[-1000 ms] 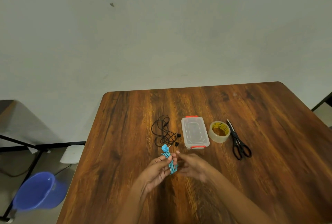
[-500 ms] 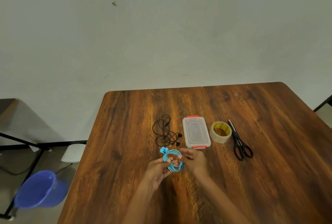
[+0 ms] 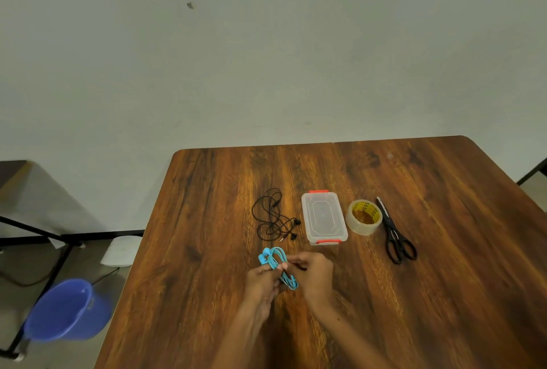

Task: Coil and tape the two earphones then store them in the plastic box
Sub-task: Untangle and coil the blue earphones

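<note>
Head cam view, going left to right: off the table on the floor sits a blue bucket [image 3: 66, 311], with a small white thing [image 3: 122, 250] near the table's left edge, can't tell what it is. Then the wooden table [image 3: 444, 294] itself. On it, the black earphones [image 3: 273, 216] lie in a loose, uncoiled tangle, just left of the plastic box [image 3: 323, 217].

Nearer the camera, the left hand [image 3: 263, 282] and right hand [image 3: 313, 272] meet over the tabletop with the blue earphones [image 3: 278, 265] between them. The cord is bunched into a coil of loops, earbuds poking out at the upper left. Left-hand fingers are curled round the lower part of the bundle; right-hand fingertips pinch it from the other side. So both hands have a hold on it.

The box is clear with orange latches, lid on, lying flat. Right beside it is a roll of clear tape [image 3: 364, 217], and just right of that, black scissors [image 3: 395, 234] with blades closed, handles toward the camera.
</note>
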A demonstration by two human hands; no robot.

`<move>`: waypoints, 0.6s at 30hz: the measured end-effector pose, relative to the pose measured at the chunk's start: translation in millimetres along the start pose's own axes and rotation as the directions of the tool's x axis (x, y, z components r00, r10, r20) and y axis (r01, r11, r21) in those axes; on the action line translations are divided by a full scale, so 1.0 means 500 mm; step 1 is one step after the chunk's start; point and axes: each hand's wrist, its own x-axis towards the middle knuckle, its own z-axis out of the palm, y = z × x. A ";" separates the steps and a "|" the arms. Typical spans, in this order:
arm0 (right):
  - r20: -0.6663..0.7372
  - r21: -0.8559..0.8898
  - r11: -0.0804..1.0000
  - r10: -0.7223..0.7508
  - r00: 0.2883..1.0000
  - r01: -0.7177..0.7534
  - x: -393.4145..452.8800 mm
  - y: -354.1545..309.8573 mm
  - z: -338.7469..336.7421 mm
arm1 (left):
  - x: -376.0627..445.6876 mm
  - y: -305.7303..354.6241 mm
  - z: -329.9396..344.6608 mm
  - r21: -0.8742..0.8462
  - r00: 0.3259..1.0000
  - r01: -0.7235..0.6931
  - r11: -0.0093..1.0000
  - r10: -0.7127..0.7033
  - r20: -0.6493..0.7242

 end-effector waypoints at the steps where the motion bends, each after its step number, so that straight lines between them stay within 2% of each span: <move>1: -0.013 0.003 1.000 0.000 1.000 0.000 0.000 -0.001 0.000 | 0.000 0.001 -0.002 -0.018 1.000 0.010 1.000 -0.010 0.008; 5: -0.033 -0.006 1.000 -0.006 0.999 0.006 -0.002 -0.001 0.002 | 0.005 0.006 -0.011 -0.061 0.997 0.068 0.996 -0.065 0.049; 8: 0.051 -0.076 0.996 -0.039 0.998 0.042 -0.005 0.004 0.003 | 0.006 0.006 -0.017 -0.110 0.991 0.118 0.987 -0.111 0.073; 12: 0.194 -0.176 0.967 -0.151 0.969 0.186 -0.005 -0.002 0.008 | 0.009 0.018 -0.025 -0.194 0.982 0.161 0.968 -0.138 0.130; 15: 0.245 -0.237 0.946 -0.161 0.956 0.220 -0.006 -0.007 0.013 | 0.003 0.028 -0.027 -0.293 0.967 0.217 0.931 -0.164 0.194; 18: 0.281 -0.259 0.929 -0.189 0.941 0.264 -0.003 -0.010 0.006 | -0.003 0.032 -0.033 -0.319 0.951 0.257 0.912 -0.181 0.249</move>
